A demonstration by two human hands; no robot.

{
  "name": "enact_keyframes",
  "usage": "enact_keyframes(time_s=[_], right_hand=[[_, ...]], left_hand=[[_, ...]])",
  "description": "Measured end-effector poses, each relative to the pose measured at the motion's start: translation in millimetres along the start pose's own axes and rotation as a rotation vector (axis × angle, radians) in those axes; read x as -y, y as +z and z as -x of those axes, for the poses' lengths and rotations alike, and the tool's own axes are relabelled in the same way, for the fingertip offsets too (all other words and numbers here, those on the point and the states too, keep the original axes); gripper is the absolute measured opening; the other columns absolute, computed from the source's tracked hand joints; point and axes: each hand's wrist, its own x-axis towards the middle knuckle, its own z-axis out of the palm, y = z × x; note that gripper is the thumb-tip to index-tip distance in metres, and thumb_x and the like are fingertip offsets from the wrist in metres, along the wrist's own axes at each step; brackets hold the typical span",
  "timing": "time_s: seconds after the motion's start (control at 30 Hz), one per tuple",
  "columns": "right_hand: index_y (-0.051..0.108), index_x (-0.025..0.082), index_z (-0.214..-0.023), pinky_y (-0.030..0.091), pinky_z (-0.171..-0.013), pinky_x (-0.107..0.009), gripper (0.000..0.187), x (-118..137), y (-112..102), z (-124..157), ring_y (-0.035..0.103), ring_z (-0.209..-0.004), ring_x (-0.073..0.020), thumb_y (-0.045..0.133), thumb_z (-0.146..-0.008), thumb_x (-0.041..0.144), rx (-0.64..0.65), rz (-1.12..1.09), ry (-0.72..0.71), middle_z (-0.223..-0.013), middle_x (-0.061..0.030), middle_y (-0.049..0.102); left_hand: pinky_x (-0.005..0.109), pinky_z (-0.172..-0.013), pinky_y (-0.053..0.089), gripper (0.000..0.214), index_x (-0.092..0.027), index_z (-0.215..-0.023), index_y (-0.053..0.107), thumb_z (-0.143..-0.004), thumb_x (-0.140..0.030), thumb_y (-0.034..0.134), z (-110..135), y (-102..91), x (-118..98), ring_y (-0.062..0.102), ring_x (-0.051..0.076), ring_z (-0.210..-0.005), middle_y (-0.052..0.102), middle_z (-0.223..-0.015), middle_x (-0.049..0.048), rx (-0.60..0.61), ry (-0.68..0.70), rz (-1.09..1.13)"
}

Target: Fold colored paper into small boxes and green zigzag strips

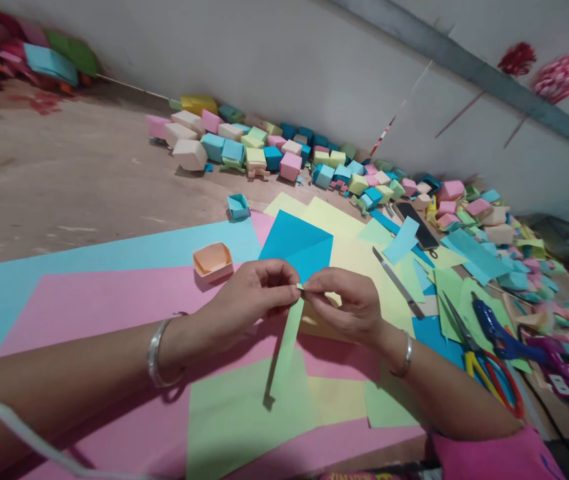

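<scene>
Between both hands is a narrow light green paper strip (291, 330), its long end hanging down over the coloured sheets. My left hand (259, 293) pinches the strip's upper end between thumb and fingers. My right hand (347, 300) pinches the same end from the other side, the fingertips of both hands almost touching. Just beyond the hands lies a blue paper sheet (297, 237) with a crease across it. A small peach paper box (213, 262), open at the top, stands left of the hands. Farther back sits a small teal paper box (238, 207).
Large pink (114, 300) and light blue sheets cover the table. To the right lie a craft knife (397, 280), scissors (484, 363), a blue and purple glue gun (504, 337) and a phone (417, 225). Many small paper boxes (264, 150) line the wall.
</scene>
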Motion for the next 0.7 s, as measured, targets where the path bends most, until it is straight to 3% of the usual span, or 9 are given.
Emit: enact_keyframes(time_s=[0.1,0.23,0.47,0.6,0.7], right_hand=[[0.065,0.021,-0.087,0.055,-0.059,-0.029,0.015,-1.3,-5.9,-3.2,0.066,-0.066,-0.0153,0.055,-0.082,0.010,0.080,0.078,-0.166,-0.073,-0.0046,0.071],[0.063,0.020,-0.088,0.055,-0.061,-0.029,0.017,0.4,-9.9,-4.4,0.066,-0.069,-0.0155,0.053,-0.083,0.007,0.145,0.165,-0.271,-0.077,-0.0065,0.071],[0.059,0.022,-0.082,0.050,-0.053,-0.027,0.017,6.7,-10.8,-3.6,0.060,-0.062,-0.0140,0.053,-0.085,0.007,0.138,0.323,-0.339,-0.070,-0.0038,0.068],[0.059,0.022,-0.083,0.048,-0.054,-0.029,0.015,4.3,-9.9,-3.1,0.059,-0.062,-0.0147,0.054,-0.086,0.008,0.133,0.366,-0.375,-0.067,-0.0030,0.065],[0.060,0.022,-0.086,0.049,-0.057,-0.029,0.016,3.4,-8.9,-2.0,0.061,-0.066,-0.0150,0.052,-0.086,0.007,0.154,0.280,-0.322,-0.073,-0.0043,0.067]], left_hand=[[0.021,-0.042,0.030,0.007,-0.018,-0.075,0.057,-0.075,-0.022,0.063,-1.2,-2.0,1.3,0.040,0.007,-0.045,0.046,-0.054,-0.0060,0.044,-0.002,-0.003],[0.021,-0.044,0.030,0.008,-0.018,-0.075,0.056,-0.076,-0.023,0.063,-2.8,-4.8,1.7,0.041,0.007,-0.047,0.048,-0.055,-0.0063,0.090,0.020,-0.060],[0.020,-0.045,0.030,0.012,-0.017,-0.082,0.057,-0.075,-0.024,0.063,-3.6,-9.1,-1.9,0.041,0.006,-0.047,0.051,-0.059,-0.0065,0.171,0.070,-0.157],[0.021,-0.046,0.032,0.014,-0.017,-0.082,0.058,-0.080,-0.030,0.063,-2.6,-9.3,0.6,0.043,0.007,-0.049,0.050,-0.058,-0.0055,0.151,0.049,-0.121],[0.021,-0.045,0.031,0.015,-0.017,-0.079,0.057,-0.083,-0.031,0.061,-2.5,-7.9,1.2,0.041,0.006,-0.046,0.049,-0.056,-0.0063,0.106,0.024,-0.147]])
